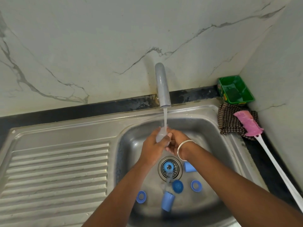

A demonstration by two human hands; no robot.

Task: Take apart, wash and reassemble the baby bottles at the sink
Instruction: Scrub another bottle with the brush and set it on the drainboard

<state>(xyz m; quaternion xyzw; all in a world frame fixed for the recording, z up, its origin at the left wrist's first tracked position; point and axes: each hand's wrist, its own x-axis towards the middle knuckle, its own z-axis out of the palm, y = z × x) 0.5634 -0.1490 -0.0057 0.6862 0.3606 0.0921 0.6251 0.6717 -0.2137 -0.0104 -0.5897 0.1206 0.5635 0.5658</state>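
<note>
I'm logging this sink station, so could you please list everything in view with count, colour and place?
Tap: one, grey, running, above basin.
Sink: one, steel, drainboard at left.
Clear bottle part: one, under the stream.
Rings: three, blue, basin floor, one on the drain.
Caps: two, blue, basin.
Dome lid: one, blue, basin.
Bottle brush: one, pink, right counter.
Cloth: one, checked, under brush.
Tub: one, green, corner.
Left hand: holds the clear part.
Right hand: touches it, bangle on wrist.

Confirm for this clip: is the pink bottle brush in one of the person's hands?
No. The pink bottle brush lies on the checked cloth right of the sink, while both hands hold a clear part under the running water.
</note>
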